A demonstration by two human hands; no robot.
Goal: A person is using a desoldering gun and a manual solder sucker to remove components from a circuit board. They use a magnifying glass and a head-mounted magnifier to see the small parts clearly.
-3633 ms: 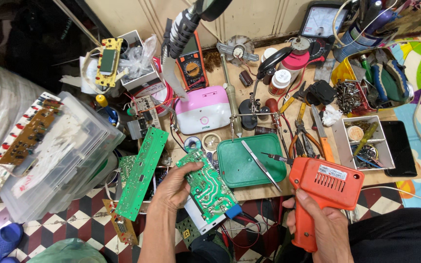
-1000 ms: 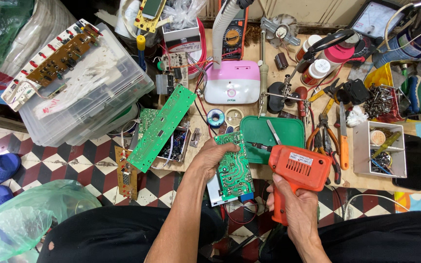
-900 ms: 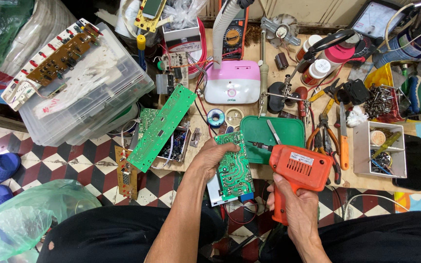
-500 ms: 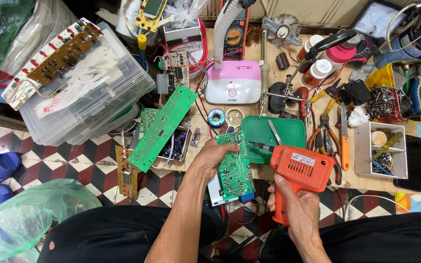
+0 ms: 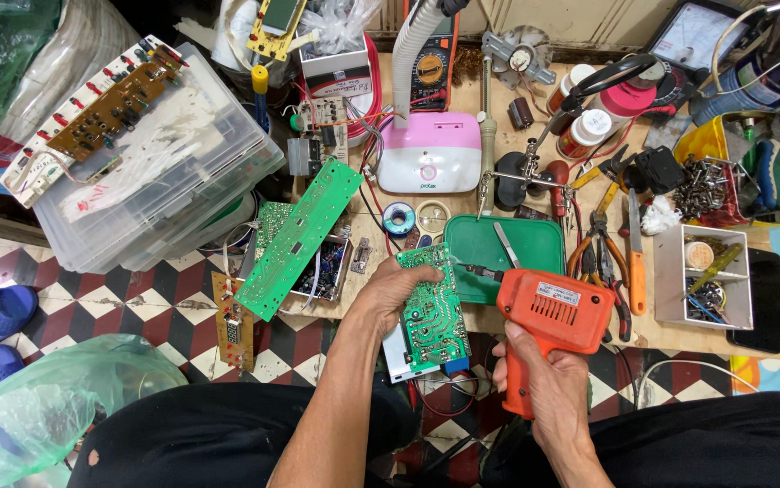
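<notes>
My left hand (image 5: 388, 296) grips the left edge of a small green circuit board (image 5: 433, 310), holding it upright over the table's front edge. An orange pistol-shaped soldering gun (image 5: 545, 321) is in my right hand (image 5: 539, 383), which wraps its handle. The gun's thin metal tip (image 5: 473, 268) points left and sits just above the board's upper right corner. Behind the tip lies a green tray (image 5: 525, 264) with a pair of tweezers on it.
A long green circuit board (image 5: 299, 237) leans on a small parts box. A clear plastic bin (image 5: 150, 167) carries a brown board at left. A pink-and-white device (image 5: 430, 163), multimeter (image 5: 432, 59), pliers (image 5: 601, 262), white parts box (image 5: 702, 287) and phone (image 5: 756, 298) crowd the table.
Since the oldest frame the view has shifted left and both hands have come closer together. Over the last second the hands, board and soldering gun hold nearly still.
</notes>
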